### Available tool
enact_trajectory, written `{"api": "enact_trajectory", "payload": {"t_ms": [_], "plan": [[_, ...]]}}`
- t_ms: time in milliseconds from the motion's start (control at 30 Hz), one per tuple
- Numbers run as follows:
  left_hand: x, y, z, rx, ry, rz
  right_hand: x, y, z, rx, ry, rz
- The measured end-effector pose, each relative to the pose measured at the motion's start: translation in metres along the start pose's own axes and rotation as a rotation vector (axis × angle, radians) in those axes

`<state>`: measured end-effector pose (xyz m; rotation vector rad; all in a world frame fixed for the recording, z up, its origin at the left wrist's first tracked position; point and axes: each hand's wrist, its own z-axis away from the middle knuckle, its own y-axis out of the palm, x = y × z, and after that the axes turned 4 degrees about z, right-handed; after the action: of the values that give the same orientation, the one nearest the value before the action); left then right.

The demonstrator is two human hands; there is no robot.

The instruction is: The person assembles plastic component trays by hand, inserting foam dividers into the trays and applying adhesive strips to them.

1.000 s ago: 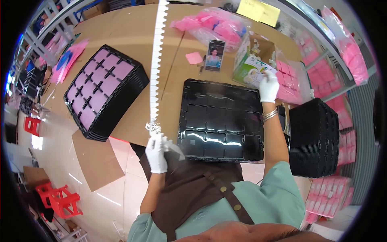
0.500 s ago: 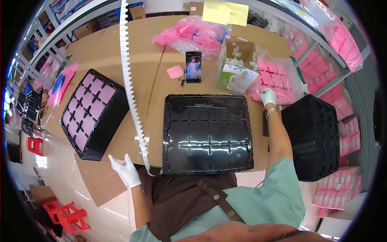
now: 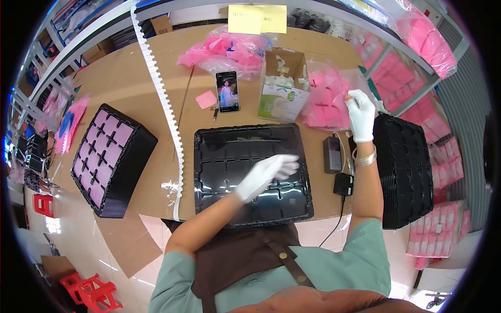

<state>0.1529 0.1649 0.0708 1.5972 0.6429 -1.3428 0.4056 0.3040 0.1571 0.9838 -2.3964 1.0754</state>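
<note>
While the gloved left hand (image 3: 267, 176) extends over the black tray (image 3: 225, 175), the gloved right hand (image 3: 361, 116) is near the pink bagged pieces (image 3: 324, 101).
The tray lies at the near edge of the cardboard-covered table (image 3: 122, 78); left fingers outstretched, blurred, slightly apart; right fingers bent, whether gripping anything cannot be told.
</note>
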Motion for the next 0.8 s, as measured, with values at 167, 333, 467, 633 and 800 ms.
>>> {"api": "enact_trajectory", "payload": {"t_ms": [167,333,467,633,800], "plan": [[-0.016,0.028,-0.067,0.039,0.107,0.855,0.097,-0.021,0.059,0.207,-0.396,0.126],[-0.032,-0.010,-0.007,-0.311,-0.133,0.899,0.071,-0.009,0.090,0.258,0.087,-0.466],[-0.030,-0.047,0.043,-0.459,-0.211,0.711,-0.100,0.041,0.120,0.462,0.778,-0.995],[0.008,-0.103,0.090,-0.607,-0.203,0.367,-0.005,0.057,0.131,0.845,0.703,-1.042],[0.010,-0.104,0.102,-0.675,-0.175,-0.004,-0.005,0.073,0.161,0.748,0.966,-0.948]]}}
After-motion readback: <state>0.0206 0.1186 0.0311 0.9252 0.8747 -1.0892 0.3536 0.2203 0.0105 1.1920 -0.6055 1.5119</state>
